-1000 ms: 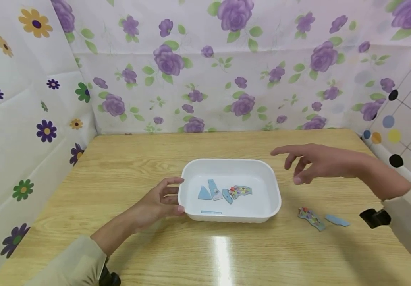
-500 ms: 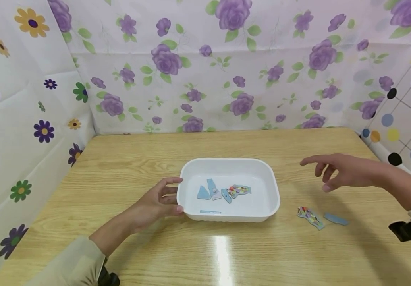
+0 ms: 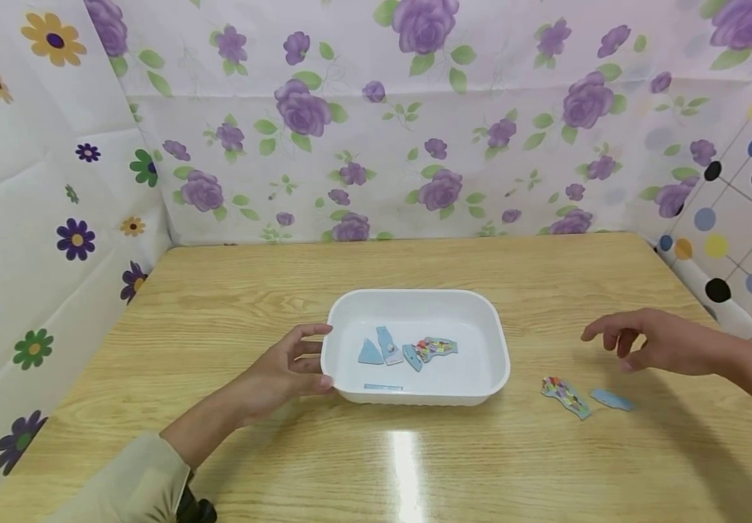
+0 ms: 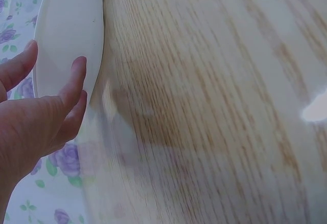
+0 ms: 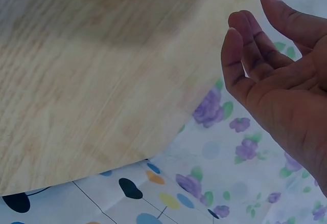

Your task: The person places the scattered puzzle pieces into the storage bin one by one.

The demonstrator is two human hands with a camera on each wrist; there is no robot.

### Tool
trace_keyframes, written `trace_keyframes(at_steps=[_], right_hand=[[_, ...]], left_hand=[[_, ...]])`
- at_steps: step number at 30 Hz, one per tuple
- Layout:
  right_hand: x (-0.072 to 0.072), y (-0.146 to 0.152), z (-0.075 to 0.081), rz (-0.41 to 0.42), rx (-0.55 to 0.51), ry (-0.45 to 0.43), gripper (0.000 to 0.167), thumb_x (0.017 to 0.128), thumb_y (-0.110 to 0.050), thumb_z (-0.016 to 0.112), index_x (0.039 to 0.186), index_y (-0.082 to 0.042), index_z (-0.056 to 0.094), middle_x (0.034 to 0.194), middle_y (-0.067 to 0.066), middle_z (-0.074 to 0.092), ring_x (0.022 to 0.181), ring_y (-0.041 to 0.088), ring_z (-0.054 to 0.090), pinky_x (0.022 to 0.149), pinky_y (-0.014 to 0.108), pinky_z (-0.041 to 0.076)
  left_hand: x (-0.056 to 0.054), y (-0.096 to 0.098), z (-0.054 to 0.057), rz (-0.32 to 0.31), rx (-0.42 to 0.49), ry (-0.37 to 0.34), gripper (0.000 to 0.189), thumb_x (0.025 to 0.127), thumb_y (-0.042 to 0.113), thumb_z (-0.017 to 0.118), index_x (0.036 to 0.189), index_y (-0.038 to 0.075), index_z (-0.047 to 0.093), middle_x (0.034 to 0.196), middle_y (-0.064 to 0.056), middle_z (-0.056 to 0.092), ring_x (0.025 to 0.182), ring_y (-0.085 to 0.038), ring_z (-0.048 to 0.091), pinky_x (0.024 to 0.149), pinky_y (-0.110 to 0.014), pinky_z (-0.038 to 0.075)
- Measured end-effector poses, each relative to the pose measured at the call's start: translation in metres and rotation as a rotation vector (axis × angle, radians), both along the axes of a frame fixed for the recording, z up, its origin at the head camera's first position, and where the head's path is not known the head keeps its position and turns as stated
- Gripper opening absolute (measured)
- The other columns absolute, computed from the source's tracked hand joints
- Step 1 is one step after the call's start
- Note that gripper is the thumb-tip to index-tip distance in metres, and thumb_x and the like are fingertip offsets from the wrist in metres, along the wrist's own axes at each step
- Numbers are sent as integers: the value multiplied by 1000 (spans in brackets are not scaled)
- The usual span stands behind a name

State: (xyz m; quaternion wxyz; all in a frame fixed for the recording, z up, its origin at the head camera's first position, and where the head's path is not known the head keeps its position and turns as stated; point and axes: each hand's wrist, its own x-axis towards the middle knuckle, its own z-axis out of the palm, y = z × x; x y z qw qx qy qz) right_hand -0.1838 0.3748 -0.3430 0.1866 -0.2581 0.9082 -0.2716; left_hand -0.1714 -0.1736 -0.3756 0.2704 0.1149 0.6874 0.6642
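My left hand (image 3: 284, 370) rests against the left end of a white plastic tub (image 3: 496, 341), thumb at the near corner and fingers along the wall. In the left wrist view, its fingertips (image 4: 79, 65) lie at the tub's outer wall. Inside the tub lie several flat pieces like puzzle pieces: a pale-blue triangle (image 3: 370, 353), a long blue one (image 3: 388, 344), a thin strip (image 3: 383, 387) and a multicoloured one (image 3: 439, 347). Right of the tub, a multicoloured piece (image 3: 565, 396) and a blue piece (image 3: 611, 399) lie on the table. Beyond them hovers my right hand (image 3: 666, 341), fingers loosely bent, holding nothing.
The wood-grain table (image 3: 251, 290) is bounded by a purple-flowered sheet (image 3: 376, 167) at the back. Flowered cloth (image 3: 49, 305) hangs at the left and dotted cloth (image 3: 735, 218) at the right. Light glares on the tabletop in front of the tub.
My right hand has moved right and down toward the near side, away from the tub. The left hand stays against the tub; the tub and the pieces keep their places.
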Motion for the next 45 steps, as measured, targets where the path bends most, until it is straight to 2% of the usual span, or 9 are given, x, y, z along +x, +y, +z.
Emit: trace_keyframes(at_steps=[4, 10, 14, 17, 20, 22, 28, 40, 45], right_hand=[[1, 4, -10, 44, -45, -31, 42, 86, -2, 68, 126, -7, 59, 105, 10, 53, 89, 12, 56, 64, 26, 52], [8, 14, -30, 124, -93, 41, 49, 77, 8, 70, 122, -13, 61, 96, 0, 48, 84, 12, 46, 61, 24, 44], [14, 19, -44, 143, -91, 174, 60, 69, 17, 69, 118, -18, 62, 94, -4, 44, 81, 11, 40, 59, 24, 38], [19, 20, -55, 172, -75, 360, 77, 56, 29, 64, 116, -19, 61, 94, -7, 45, 82, 6, 41, 61, 23, 40], [21, 20, -65, 161, -47, 522, 86, 45, 26, 71, 117, -20, 59, 94, -9, 46, 82, 3, 40, 62, 22, 37], [22, 18, -70, 139, -37, 576, 89, 40, 19, 79, 117, -19, 57, 91, -9, 45, 81, 2, 37, 61, 22, 32], [25, 11, -73, 58, -52, 473, 85, 45, 6, 87, 120, -23, 59, 91, -7, 42, 81, 4, 30, 60, 23, 23], [27, 15, -73, 76, -151, 243, 65, 67, -5, 83, 127, -19, 61, 109, -2, 44, 85, 9, 28, 57, 30, 25], [25, 19, -74, 61, -153, 195, 58, 69, -7, 82, 123, -21, 64, 111, -4, 41, 88, 9, 28, 60, 28, 25]], left_hand=[[0, 0, -1, 4, -2, 1, 84, 83, 2, 74, 149, 12, 23, 147, -24, 30, 132, -41, 40, 94, -43, 52], [1, 0, -1, 5, -12, 0, 83, 83, 2, 74, 149, 12, 24, 147, -24, 30, 132, -40, 40, 94, -42, 52], [1, 0, 0, 2, -11, -1, 83, 83, 2, 74, 149, 12, 23, 147, -24, 30, 132, -41, 40, 94, -42, 52], [1, 1, 1, 1, -9, -3, 83, 83, 2, 74, 149, 12, 23, 147, -24, 30, 132, -41, 39, 94, -42, 52], [1, 0, 1, 4, -5, -3, 83, 83, 2, 74, 149, 12, 23, 147, -24, 30, 132, -41, 40, 94, -43, 52], [1, 0, 1, 6, -2, -1, 83, 83, 2, 74, 149, 12, 23, 147, -24, 30, 132, -41, 40, 94, -43, 52], [0, -1, -1, 7, 3, -1, 83, 83, 1, 73, 149, 11, 23, 147, -24, 30, 132, -40, 40, 94, -43, 52], [-1, 1, -1, -1, 6, 5, 84, 83, 2, 74, 149, 11, 22, 147, -24, 29, 133, -41, 39, 95, -43, 51], [-1, 0, 0, 2, 3, 1, 85, 82, 2, 74, 149, 11, 23, 147, -24, 29, 132, -40, 39, 95, -43, 51]])
